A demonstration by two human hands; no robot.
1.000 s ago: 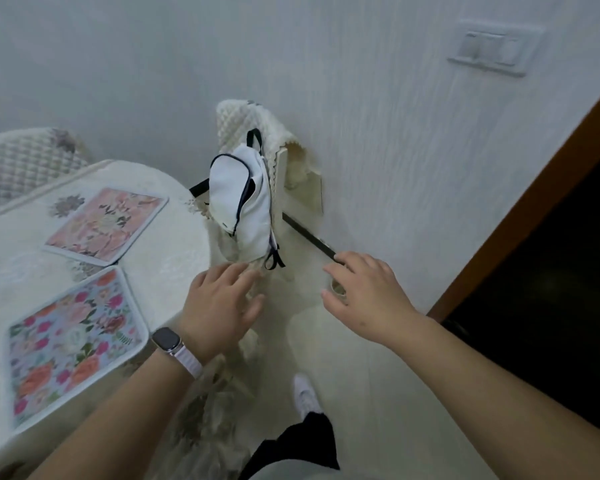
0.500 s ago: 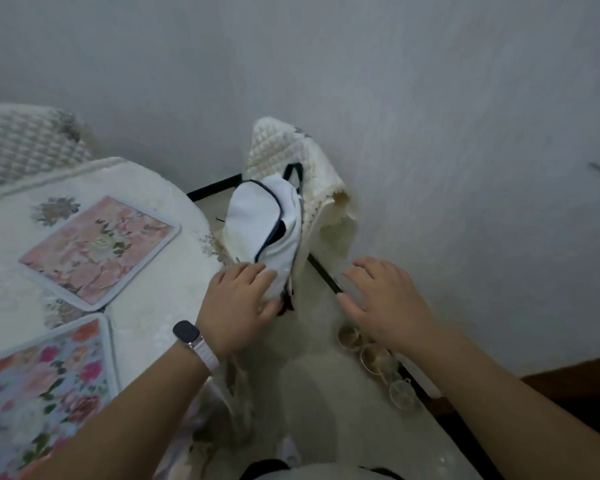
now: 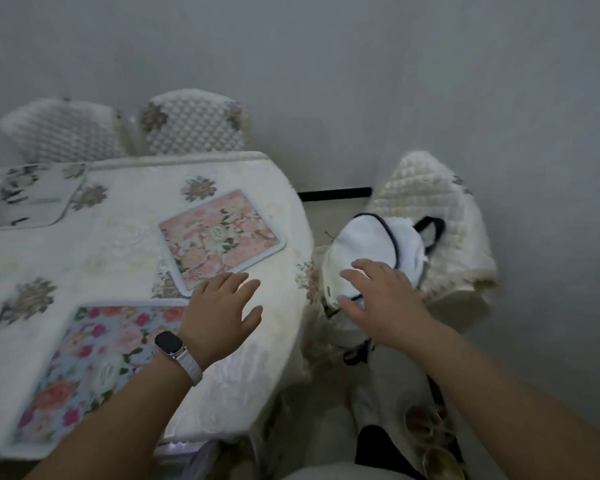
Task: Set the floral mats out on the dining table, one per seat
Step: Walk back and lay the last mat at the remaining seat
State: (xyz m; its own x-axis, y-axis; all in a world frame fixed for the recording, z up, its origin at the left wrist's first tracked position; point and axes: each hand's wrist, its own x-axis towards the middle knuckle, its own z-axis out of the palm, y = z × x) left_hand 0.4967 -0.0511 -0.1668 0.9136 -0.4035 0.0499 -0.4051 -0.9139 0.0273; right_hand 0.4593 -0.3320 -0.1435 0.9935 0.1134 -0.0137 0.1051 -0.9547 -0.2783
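Looking down at the desk (image 3: 118, 244) here, it's wearing a white embroidered cloth, and three floral mats are lying flat on it. The pink floral mat (image 3: 222, 237) is sitting near the desk's right end, turned at a slant, in front of a quilted chair (image 3: 194, 123) on the far side. The blue floral mat (image 3: 94, 368) is lying along the near edge, down and to the left of the pink one, with their corners close but apart. A pale grey floral mat (image 3: 25, 199) is peeking in at the far left, cut off by the frame, in front of a second covered chair (image 3: 63, 129).

The left grip (image 3: 222, 313) is released, with fingers straight and spread and the palm facing down over the bare cloth beside the two nearer mats. Its fingertips are reaching the near edge of the pink mat, but I can't tell if they're touching it. A smartwatch (image 3: 168, 342) on a pale band is sitting on that wrist, and the forearm is crossing over the blue mat's corner.

The right grip (image 3: 385, 299) is released too, fingers splayed and grasping nothing. It's hovering past the desk's end over a white backpack (image 3: 371, 247) with dark trim. The bag is leaning on a third chair (image 3: 440, 216) with a cream quilted cover, by the wall. Can't tell whether the palm is touching the bag. Some blurry glass cups (image 3: 426, 420) and a white shoe (image 3: 364, 407) are showing on the floor.
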